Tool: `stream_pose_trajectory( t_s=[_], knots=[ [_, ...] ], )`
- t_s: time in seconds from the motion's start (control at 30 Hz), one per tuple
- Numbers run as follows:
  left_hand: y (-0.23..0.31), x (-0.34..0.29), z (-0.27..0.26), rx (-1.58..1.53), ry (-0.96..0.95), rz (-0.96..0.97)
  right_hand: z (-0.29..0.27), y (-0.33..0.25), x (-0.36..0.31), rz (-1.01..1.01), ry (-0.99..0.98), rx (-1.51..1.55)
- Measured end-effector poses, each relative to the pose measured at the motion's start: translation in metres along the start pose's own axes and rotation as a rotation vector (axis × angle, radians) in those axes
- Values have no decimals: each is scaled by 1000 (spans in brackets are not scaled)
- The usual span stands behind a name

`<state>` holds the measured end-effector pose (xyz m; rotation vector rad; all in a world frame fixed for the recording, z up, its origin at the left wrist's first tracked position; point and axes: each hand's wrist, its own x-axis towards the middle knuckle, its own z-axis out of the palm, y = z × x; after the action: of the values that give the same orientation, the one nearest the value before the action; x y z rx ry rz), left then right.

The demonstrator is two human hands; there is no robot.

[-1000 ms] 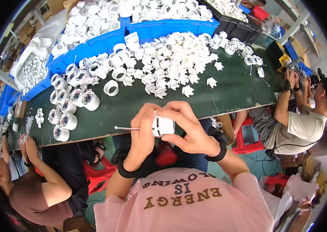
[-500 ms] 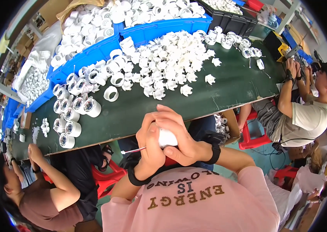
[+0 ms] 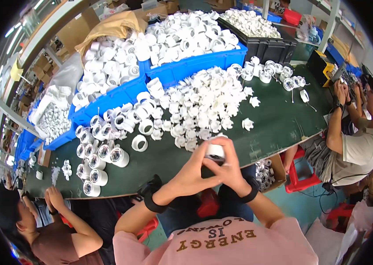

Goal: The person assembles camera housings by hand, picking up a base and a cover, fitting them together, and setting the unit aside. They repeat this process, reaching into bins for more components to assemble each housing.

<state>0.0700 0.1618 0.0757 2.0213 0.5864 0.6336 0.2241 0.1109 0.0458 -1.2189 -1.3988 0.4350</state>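
Both my hands hold one white, round lamp housing [image 3: 215,151] over the front edge of the green table, its dark face partly showing. My left hand [image 3: 187,177] grips its left side, while my right hand [image 3: 232,164] wraps round its top and right side. My thumbs meet below it. Just beyond my fingers lies a heap of white pronged plastic pieces [image 3: 208,99]. Left of my hands, finished-looking white spotlights [image 3: 119,157] with clear lenses stand in rows, and a white ring [image 3: 139,143] lies nearer to me.
Blue bins [image 3: 199,66] full of white housings line the far side, beside a black crate [image 3: 275,48] of small white parts. More lamps [image 3: 290,84] lie at far right on the green table [image 3: 275,126]. People sit at both sides, near red stools [image 3: 301,174].
My hands have moved forward and up with the lamp housing, and its dark face now shows. The wire seen hanging at its left no longer shows. The view has shifted.
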Motion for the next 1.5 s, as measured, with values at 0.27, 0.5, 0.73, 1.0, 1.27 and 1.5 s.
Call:
stream_pose_trajectory(
  t_s=[0.27,0.5,0.73,1.0,1.27,1.5],
  knots=[
    [-105,114,-198,553,632,19,-28,24,-11,-43,68,-212],
    [-174,174,-314,927,555,-631,-18,44,-20,-87,138,-284],
    [-140,169,-297,319,570,-423,-26,32,-17,-8,84,-363],
    [-40,70,-190,233,614,132,-25,28,-6,65,71,-198],
    [16,-35,-42,572,232,246,-15,-42,-28,343,-40,584],
    [43,-73,9,684,322,174,-11,-52,-32,426,-519,357]
  ],
)
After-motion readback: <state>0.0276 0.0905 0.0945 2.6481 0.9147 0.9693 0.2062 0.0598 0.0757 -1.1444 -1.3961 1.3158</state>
